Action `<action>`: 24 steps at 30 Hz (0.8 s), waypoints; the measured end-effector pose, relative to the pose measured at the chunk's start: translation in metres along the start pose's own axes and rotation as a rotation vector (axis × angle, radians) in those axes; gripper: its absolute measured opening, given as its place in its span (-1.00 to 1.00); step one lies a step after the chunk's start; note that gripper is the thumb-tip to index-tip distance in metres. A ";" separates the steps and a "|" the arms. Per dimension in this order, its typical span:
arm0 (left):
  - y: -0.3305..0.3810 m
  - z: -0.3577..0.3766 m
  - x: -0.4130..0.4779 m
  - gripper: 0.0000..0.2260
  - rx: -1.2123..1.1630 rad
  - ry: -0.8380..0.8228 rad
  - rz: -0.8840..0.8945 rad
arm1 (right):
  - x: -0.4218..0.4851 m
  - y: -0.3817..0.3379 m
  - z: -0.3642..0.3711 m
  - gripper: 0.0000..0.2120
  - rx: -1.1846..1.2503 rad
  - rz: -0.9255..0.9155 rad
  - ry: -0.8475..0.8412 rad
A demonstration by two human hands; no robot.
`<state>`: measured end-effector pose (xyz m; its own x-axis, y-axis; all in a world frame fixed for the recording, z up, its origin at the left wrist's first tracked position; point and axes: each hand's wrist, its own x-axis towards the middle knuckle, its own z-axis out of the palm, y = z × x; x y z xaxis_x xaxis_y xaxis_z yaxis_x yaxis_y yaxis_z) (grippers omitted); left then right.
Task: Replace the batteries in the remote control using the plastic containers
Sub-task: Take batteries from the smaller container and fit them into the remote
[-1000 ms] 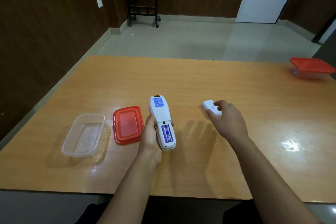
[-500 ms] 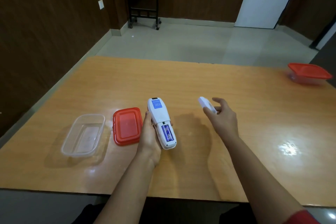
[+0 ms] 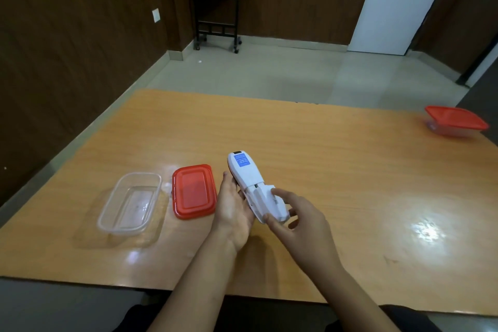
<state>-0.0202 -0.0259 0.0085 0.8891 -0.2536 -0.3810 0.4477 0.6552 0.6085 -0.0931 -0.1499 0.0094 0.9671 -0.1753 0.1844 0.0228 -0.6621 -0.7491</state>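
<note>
Near the middle of the worktop [image 3: 336, 170], just right of the red lid [image 3: 194, 191] and the open clear container [image 3: 132, 202], the left hand [image 3: 233, 209] grips the remote control [image 3: 245, 172] back-up. The right hand [image 3: 301, 221] pinches the battery cover [image 3: 272, 202] over the near-end compartment. Light, stiff, smooth plastic probably slips, so hold the remote by its long edges and press the thin cover gently.
</note>
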 end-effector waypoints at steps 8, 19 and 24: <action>-0.001 0.001 0.002 -0.63 0.023 0.041 0.007 | 0.005 -0.001 0.014 -0.59 -0.247 -0.142 0.022; 0.000 -0.001 -0.001 -0.71 0.009 0.027 -0.042 | 0.004 0.002 0.023 -0.54 -0.168 -0.105 -0.066; -0.002 -0.001 -0.003 -0.66 0.080 0.010 0.051 | 0.013 -0.005 0.012 -0.59 0.618 0.369 -0.186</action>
<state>-0.0237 -0.0261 0.0075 0.9101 -0.2143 -0.3546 0.4084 0.6082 0.6807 -0.0780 -0.1403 0.0079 0.9653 -0.1441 -0.2180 -0.2263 -0.0442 -0.9730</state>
